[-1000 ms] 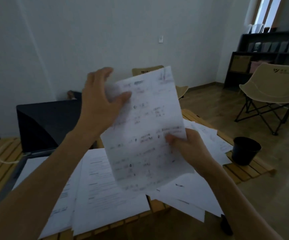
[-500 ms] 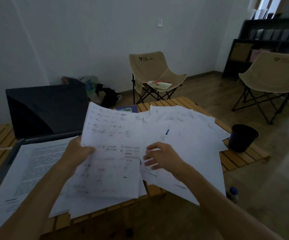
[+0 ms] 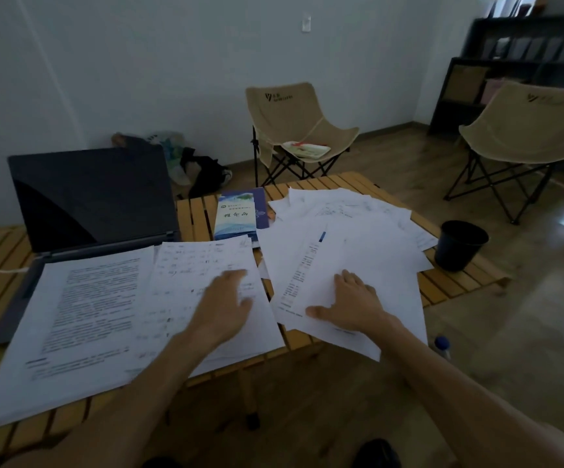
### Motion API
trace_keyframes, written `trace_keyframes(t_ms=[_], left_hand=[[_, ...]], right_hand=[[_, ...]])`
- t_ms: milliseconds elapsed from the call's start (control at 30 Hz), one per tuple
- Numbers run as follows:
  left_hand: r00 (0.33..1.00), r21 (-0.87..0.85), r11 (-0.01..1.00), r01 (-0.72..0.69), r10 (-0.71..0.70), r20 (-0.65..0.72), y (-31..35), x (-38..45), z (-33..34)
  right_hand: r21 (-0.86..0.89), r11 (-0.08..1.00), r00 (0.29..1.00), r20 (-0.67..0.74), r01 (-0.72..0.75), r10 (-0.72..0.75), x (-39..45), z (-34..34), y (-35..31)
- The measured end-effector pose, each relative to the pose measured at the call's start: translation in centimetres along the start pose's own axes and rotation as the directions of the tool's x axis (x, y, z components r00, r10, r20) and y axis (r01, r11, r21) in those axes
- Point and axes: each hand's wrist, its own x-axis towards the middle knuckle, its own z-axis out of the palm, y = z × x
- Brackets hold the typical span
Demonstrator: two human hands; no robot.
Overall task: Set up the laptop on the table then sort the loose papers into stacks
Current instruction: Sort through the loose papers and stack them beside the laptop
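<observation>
Slatted wooden counter (image 3: 199, 211), 1 item: laptop (image 3: 88, 197), lid up, dark screen, at far left. Printed-text stack (image 3: 84, 305) covers its keyboard. Handwritten stack (image 3: 186, 282) just right of it; left hand (image 3: 229, 298), grip spread, fingers flat on the top sheet. Loose papers (image 3: 358, 238) fanned at right; right hand (image 3: 351, 302), grip spread, palm pressing them. Blue-white booklet (image 3: 236, 214), Chinese title not legible. 2 beige folding chairs (image 3: 294, 130), logo print unreadable. Black cup (image 3: 459, 244) at counter's right edge.
</observation>
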Motion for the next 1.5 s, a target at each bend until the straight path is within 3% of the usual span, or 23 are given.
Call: trace_keyframes(t_ms=[67, 167, 467, 533, 633, 667, 733, 800, 867, 933, 1033, 1100, 1167, 1233, 1300, 1367, 1400, 1433, 1467, 1500], left_hand=[[0.994, -0.124, 0.99, -0.065, 0.074, 0.077, 2.6, -0.2, 1.7], [0.979, -0.238, 0.971, 0.035, 0.015, 0.204, 5.9, 0.8, 3.5], [0.927, -0.131, 0.945, 0.298, -0.254, 0.277, 11.8, 2.9, 5.5], [0.89, -0.261, 0.879, 0.398, -0.302, 0.341, 12.2, 3.0, 5.6], [0.819, -0.457, 0.698, 0.552, -0.35, 0.454, 12.6, 3.0, 6.0], [0.825, -0.443, 0.714, 0.542, -0.352, 0.442, 12.7, 3.0, 6.2], [0.892, -0.251, 0.881, 0.401, -0.312, 0.328, 12.5, 2.9, 6.5], [0.928, -0.205, 0.919, 0.338, -0.29, 0.233, 12.5, 2.8, 6.8], [0.905, -0.362, 0.839, 0.406, -0.313, 0.289, 12.5, 2.9, 6.8], [0.838, -0.492, 0.683, 0.539, -0.375, 0.397, 12.7, 3.1, 6.1], [0.766, -0.517, 0.569, 0.639, -0.409, 0.496, 12.4, 3.5, 5.2], [0.768, -0.483, 0.616, 0.622, -0.362, 0.528, 12.3, 3.2, 5.5], [0.839, -0.393, 0.778, 0.49, -0.297, 0.456, 12.0, 3.1, 6.0], [0.963, -0.211, 0.958, 0.195, -0.145, 0.229, 11.0, 3.4, 5.2], [1.0, -0.017, 1.0, -0.009, 0.009, 0.003, 9.3, 4.5, 2.7], [0.98, 0.021, 0.987, -0.161, 0.162, -0.113, 7.7, 5.3, -1.4], [0.959, 0.047, 0.972, -0.229, 0.233, -0.158, 6.9, 5.5, -3.8], [0.933, 0.041, 0.961, -0.275, 0.277, -0.23, 5.9, 5.8, -6.1], [0.905, -0.036, 0.951, -0.307, 0.28, -0.32, 4.8, 5.9, -8.2], [0.887, -0.168, 0.931, -0.323, 0.237, -0.396, 3.8, 5.8, -10.0]], right_hand=[[0.038, 0.999, 1.0, -0.021, 0.003, -0.002, -0.1, 0.1, 0.2], [0.067, 0.998, 1.0, -0.028, 0.006, -0.004, -0.4, -0.1, 0.5], [0.22, 0.974, 0.995, 0.07, 0.051, -0.068, 0.4, -2.5, 3.3], [0.237, 0.97, 0.992, 0.102, 0.054, -0.08, 0.7, -2.9, 3.9], [0.239, 0.969, 0.988, 0.119, 0.066, -0.097, 1.1, -3.0, 4.4], [0.243, 0.967, 0.988, 0.116, 0.072, -0.103, 1.1, -3.0, 4.5], [0.263, 0.962, 0.987, 0.116, 0.077, -0.111, 1.2, -3.1, 4.7], [0.285, 0.955, 0.986, 0.12, 0.079, -0.118, 1.1, -3.2, 4.9], [0.294, 0.953, 0.986, 0.119, 0.078, -0.118, 1.2, -3.3, 5.1], [0.292, 0.953, 0.987, 0.111, 0.081, -0.118, 1.2, -3.3, 5.1], [0.295, 0.952, 0.987, 0.102, 0.085, -0.12, 1.4, -3.1, 4.8], [0.302, 0.949, 0.987, 0.1, 0.086, -0.122, 1.6, -3.0, 5.0], [0.33, 0.939, 0.989, 0.078, 0.096, -0.128, 1.6, -3.0, 5.4], [0.423, 0.902, 0.996, -0.012, 0.089, -0.093, 1.4, -3.1, 5.7], [0.519, 0.852, 0.99, -0.139, 0.064, 0.01, 1.3, -3.7, 6.1], [0.648, 0.761, 0.946, -0.267, 0.036, 0.183, 1.3, -4.6, 6.1], [0.792, 0.611, 0.914, -0.252, 0.006, 0.317, 1.5, -5.0, 6.3], [0.945, 0.327, 0.897, -0.124, -0.024, 0.424, 1.8, -5.5, 6.2], [0.997, -0.021, 0.908, 0.072, -0.07, 0.412, 1.7, -6.0, 6.0], [0.945, -0.293, 0.933, 0.227, -0.143, 0.278, 1.2, -6.5, 5.6]])
